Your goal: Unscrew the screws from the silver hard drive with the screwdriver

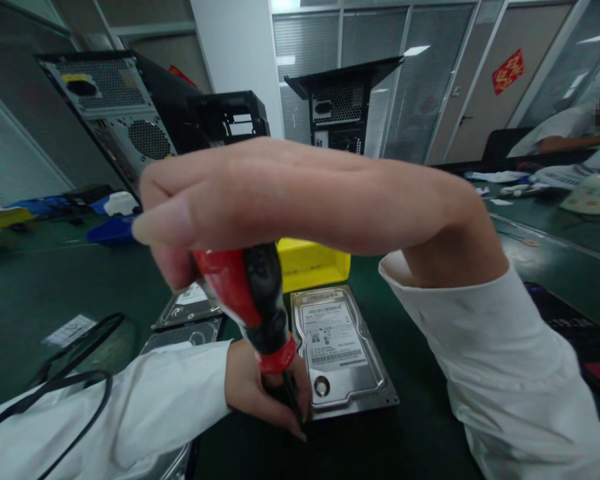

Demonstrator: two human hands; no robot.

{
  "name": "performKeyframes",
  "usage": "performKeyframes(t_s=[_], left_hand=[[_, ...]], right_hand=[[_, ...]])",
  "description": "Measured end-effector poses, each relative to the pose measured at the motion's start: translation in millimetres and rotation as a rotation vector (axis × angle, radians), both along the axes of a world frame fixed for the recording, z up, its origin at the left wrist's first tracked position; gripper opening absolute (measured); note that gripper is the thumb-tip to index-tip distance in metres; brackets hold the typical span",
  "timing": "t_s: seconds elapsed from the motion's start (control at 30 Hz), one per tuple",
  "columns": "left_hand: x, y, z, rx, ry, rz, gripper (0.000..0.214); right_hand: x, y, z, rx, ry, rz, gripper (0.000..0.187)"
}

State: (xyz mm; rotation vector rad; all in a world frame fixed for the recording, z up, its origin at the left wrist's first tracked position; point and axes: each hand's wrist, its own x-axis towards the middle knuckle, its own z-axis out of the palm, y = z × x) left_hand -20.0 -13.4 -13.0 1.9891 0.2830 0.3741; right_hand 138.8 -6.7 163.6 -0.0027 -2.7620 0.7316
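Observation:
My right hand [260, 193] spans the middle of the view, its fingers closed over the top of a red and black screwdriver [265, 300]. The screwdriver slants downward, and its thin dark shaft ends by the lower left corner of a silver hard drive [337, 340]. That drive lies label side up on the dark green table. My left hand [273, 393] is closed at the same corner, with the thumb and fingers around the shaft and against the drive's edge. The screwdriver's tip is partly hidden between them.
Other hard drives [185, 333] lie to the left, partly under my left sleeve. A yellow bin [313, 262] stands behind the drive. Computer cases [115, 113] rise at the back. A black cable [75, 373] loops at left, and a phone-like device [575, 333] lies at right. Another person [555, 133] sits far right.

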Motion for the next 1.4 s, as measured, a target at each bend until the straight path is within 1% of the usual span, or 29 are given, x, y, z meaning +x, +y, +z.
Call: performKeyframes(t_s=[0.13,0.2,0.3,0.37,0.43,0.5,0.53,0.63,0.7,0.77,0.83,0.93,1.0,1.1,1.17,1.23,1.27,1.3,1.4], left_hand=[[-1,-1,-0.9,-0.026,0.015,0.009,0.010],[-1,-1,-2.5,-0.049,0.017,0.027,0.010],[0,-3,-6.2,-0.091,-0.033,0.057,0.010],[0,-3,-8.1,-0.104,-0.098,0.048,0.011],[0,-3,-8.4,-0.097,-0.123,0.034,0.011],[0,-3,-6.7,-0.075,-0.075,0.039,0.012],[-1,-3,-5.4,-0.063,-0.044,0.044,0.013],[-1,-3,-1.0,-0.032,0.006,0.033,0.014],[-1,-3,1.1,-0.028,0.010,0.030,0.013],[0,-3,1.4,-0.035,0.027,0.032,0.013],[0,-3,-0.1,-0.043,0.041,0.028,0.013],[0,-1,-3.7,-0.049,-0.019,0.013,0.010],[-1,1,-4.8,-0.011,-0.048,-0.008,0.011],[-1,2,-4.0,0.051,-0.011,-0.002,0.016],[-1,2,-3.6,0.013,-0.007,-0.006,0.015],[0,0,-4.1,-0.045,-0.043,-0.018,0.012],[0,0,-4.5,-0.066,-0.052,-0.017,0.011],[0,-1,-4.8,-0.079,-0.054,-0.006,0.011],[0,-3,-3.7,-0.092,-0.017,0.032,0.013]], right_hand=[[2,-2,-2.9,0.001,0.004,-0.083,0.056],[-1,-4,-4.9,-0.046,0.053,-0.078,0.055],[-4,-7,-5.0,-0.164,0.171,-0.002,0.052],[-4,-9,-3.8,-0.256,0.142,0.088,0.049],[-2,-9,-3.2,-0.359,0.058,0.152,0.046],[-1,-7,-4.4,-0.407,0.030,0.163,0.046],[-1,-6,-5.7,-0.415,0.041,0.130,0.048],[-5,-2,-10.8,-0.380,0.067,0.016,0.047],[-10,0,-13.3,-0.342,0.033,-0.015,0.039],[-13,0,-13.5,-0.320,-0.006,-0.007,0.034],[-12,0,-11.7,-0.290,-0.022,-0.047,0.030],[-1,0,-6.9,-0.185,-0.032,-0.125,0.029],[8,2,-3.9,-0.141,-0.028,-0.116,0.034],[15,3,-1.2,-0.151,-0.017,-0.092,0.044],[13,4,-1.7,-0.217,-0.018,-0.065,0.046],[7,4,-4.4,-0.303,0.003,0.018,0.043],[3,3,-6.4,-0.315,0.024,0.060,0.042],[-1,3,-8.5,-0.311,0.043,0.068,0.042],[-12,-1,-12.9,-0.287,0.123,0.045,0.049]])
